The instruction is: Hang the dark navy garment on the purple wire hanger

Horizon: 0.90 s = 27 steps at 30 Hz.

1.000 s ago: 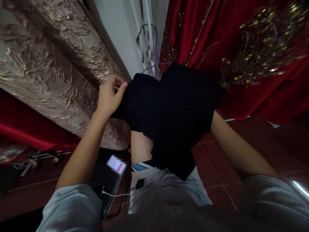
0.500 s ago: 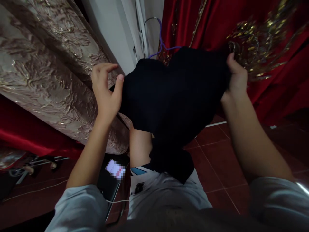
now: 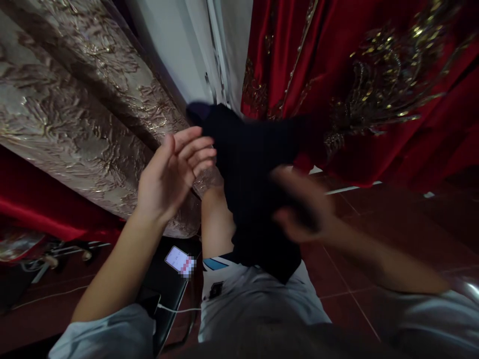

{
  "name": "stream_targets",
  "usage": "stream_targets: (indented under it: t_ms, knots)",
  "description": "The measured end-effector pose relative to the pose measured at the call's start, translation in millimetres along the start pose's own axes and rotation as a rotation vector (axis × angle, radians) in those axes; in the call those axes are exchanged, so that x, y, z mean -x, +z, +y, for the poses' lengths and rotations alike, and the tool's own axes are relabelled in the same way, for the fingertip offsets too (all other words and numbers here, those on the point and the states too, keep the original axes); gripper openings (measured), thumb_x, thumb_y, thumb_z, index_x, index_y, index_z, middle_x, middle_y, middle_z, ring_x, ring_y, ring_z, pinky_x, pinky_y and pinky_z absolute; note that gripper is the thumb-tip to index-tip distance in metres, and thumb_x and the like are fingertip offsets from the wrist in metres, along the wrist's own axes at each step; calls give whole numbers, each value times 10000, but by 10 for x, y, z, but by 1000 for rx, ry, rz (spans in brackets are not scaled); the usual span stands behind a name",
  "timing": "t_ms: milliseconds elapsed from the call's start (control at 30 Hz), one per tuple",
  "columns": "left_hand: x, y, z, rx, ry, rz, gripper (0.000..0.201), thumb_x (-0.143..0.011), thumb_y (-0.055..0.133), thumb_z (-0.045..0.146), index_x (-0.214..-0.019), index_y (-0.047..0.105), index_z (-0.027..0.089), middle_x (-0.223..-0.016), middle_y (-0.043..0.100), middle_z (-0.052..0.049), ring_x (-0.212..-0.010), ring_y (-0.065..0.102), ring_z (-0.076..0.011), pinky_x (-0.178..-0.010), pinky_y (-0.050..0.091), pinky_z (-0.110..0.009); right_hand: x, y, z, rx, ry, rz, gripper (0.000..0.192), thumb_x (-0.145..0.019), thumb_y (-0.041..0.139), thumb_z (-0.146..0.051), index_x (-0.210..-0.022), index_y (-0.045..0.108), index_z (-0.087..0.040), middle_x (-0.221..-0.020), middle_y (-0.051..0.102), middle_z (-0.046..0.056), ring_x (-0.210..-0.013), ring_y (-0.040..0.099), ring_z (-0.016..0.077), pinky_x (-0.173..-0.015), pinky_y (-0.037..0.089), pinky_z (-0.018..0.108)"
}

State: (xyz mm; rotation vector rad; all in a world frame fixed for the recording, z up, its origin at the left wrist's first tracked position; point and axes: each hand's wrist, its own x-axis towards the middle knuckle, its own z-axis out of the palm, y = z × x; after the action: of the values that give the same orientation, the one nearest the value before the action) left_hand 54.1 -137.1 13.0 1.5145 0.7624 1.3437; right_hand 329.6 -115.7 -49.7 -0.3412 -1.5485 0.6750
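Note:
A dark navy or black cloth garment (image 3: 258,169) lies draped over my lap and thigh, its far end reaching up toward the white panel. Its exact kind I cannot make out. My left hand (image 3: 175,172) is open at the garment's left edge, palm turned inward and fingers stretched out, with nothing held. On the other side, my right hand (image 3: 307,207) is over the garment's right part, smeared by motion. Its thumb and fingers look apart, but whether cloth is between them is unclear.
A phone (image 3: 178,260) with a lit screen lies on a black seat (image 3: 174,289) at my left, near a white cable (image 3: 179,311). Embossed beige fabric (image 3: 93,114) hangs left, red fabric (image 3: 292,50) with gold sequins right. Reddish tiles (image 3: 348,259) cover the floor.
Both hands have moved inward from the garment's sides; my right hand left its right edge. The spread-out garment has dropped and narrowed. The purple hanger-like loop behind it no longer shows.

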Motion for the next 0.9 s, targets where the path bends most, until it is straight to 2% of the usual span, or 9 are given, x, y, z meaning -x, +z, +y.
stream_targets:
  t_ms: [133, 267, 367, 467, 567, 667, 733, 833, 900]
  knots:
    - [357, -90, 44, -111, -235, -20, 260, -801, 758, 182, -1038, 672, 246, -1078, 758, -60, -900, 719, -187, -691, 585, -272, 360, 397, -131, 99, -16, -423, 322, -927, 669, -459, -1217, 729, -335, -1294, 678, 30, -1185, 669, 225, -942, 598, 402]
    - [653, -428, 89, -436, -297, -263, 304, -756, 647, 82, -991, 671, 273, -908, 750, -58, -834, 715, -210, -686, 581, -318, 497, 723, -170, 161, -140, -804, 293, -946, 651, -395, -1213, 720, -295, -1185, 701, 57, -1048, 692, 198, -926, 587, 351]
    - [723, -717, 157, -681, -200, -337, 178, -808, 574, 120, -828, 677, 265, -774, 716, -45, -710, 686, -205, -640, 555, -333, 319, 639, -3, 325, -118, -602, 401, -954, 653, -335, -1348, 646, -259, -1354, 626, 113, -1271, 605, 246, -1105, 500, 424]
    - [684, -934, 170, -800, -93, -275, 202, -799, 527, 118, -719, 654, 252, -665, 668, -26, -594, 625, -178, -556, 498, -304, 89, 362, 251, 436, 72, -415, 537, -898, 731, -379, -1412, 598, -295, -1496, 540, 100, -1414, 488, 303, -1198, 395, 524]
    - [561, -1078, 100, -827, -48, -203, 196, -766, 553, 111, -727, 681, 254, -610, 634, -10, -528, 571, -153, -508, 456, -284, -60, 101, 375, 235, 417, -532, 322, -932, 678, -471, -1156, 716, -242, -1098, 727, 61, -1003, 690, 222, -878, 579, 381]
    - [349, -1144, -16, -760, 13, -96, 111, -777, 649, 154, -726, 690, 243, -620, 631, -5, -532, 565, -138, -512, 460, -288, -201, -40, 349, 20, 689, -567, 389, -898, 688, -570, -835, 704, -186, -652, 618, -8, -521, 533, 109, -471, 416, 232]
    - [172, -1128, -64, -735, 112, 0, 40, -798, 746, 243, -807, 708, 232, -753, 683, -15, -659, 631, -155, -605, 523, -321, -374, -63, 332, -54, 728, -413, 425, -868, 731, -573, -743, 664, -172, -562, 556, -29, -438, 431, 79, -413, 312, 215]
    - [-43, -996, -40, -740, 394, 202, 368, -796, 846, 388, -1094, 697, 233, -1063, 696, -39, -975, 665, -222, -823, 565, -412, -772, -49, 382, -80, 662, -20, 369, -953, 691, -438, -726, 630, -153, -553, 579, -17, -468, 429, 77, -453, 306, 217]
    - [-75, -849, 2, -781, 641, 400, 402, -869, 800, 399, -1212, 665, 239, -1179, 650, -56, -1091, 627, -242, -915, 537, -443, -1036, -55, 440, -57, 593, 214, 381, -1038, 577, -315, -694, 591, -152, -544, 574, -13, -501, 420, 77, -506, 337, 229]
